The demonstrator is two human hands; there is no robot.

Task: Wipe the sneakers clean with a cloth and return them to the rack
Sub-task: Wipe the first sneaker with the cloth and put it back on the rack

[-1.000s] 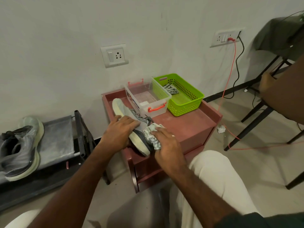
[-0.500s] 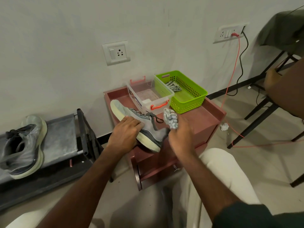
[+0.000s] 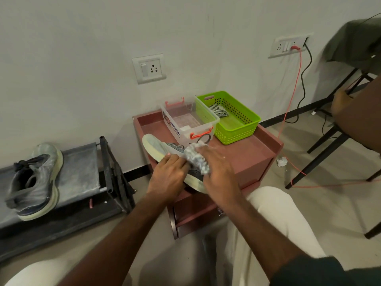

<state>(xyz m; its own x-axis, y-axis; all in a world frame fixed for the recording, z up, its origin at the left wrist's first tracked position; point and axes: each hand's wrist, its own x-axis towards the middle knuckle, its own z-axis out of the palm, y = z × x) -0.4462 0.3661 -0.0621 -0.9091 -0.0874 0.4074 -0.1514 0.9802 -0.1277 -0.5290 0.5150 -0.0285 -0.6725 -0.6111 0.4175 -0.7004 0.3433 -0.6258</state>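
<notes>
The sneaker [image 3: 162,148] being wiped lies on its side on the red cabinet [image 3: 245,159], heel toward the person and overhanging the cabinet's front edge, toe pointing at the wall. To the cabinet's left stands the rack [image 3: 82,172], carrying the second sneaker [image 3: 35,180] (same grey upper and pale sole). At the cabinet's back sit a green basket [image 3: 237,129] and, beside it, a clear box [image 3: 185,120]. The left hand [image 3: 167,178] presses down on the sneaker's side, fingers lying flat over it rather than wrapped around. The right hand [image 3: 218,172] holds a bunched, speckled cloth [image 3: 195,159] against the upper near the laces; how tightly its fingers close on the cloth I cannot tell. The risk I see: the heel hangs off the edge, so a hard stroke toward the person could slide the sneaker off if the left hand's pressure eases. The loose lace loop could also snag in the cloth. The sneaker shows a grey-blue knit upper, darker heel and a thick, cream, slightly dull sole.
</notes>
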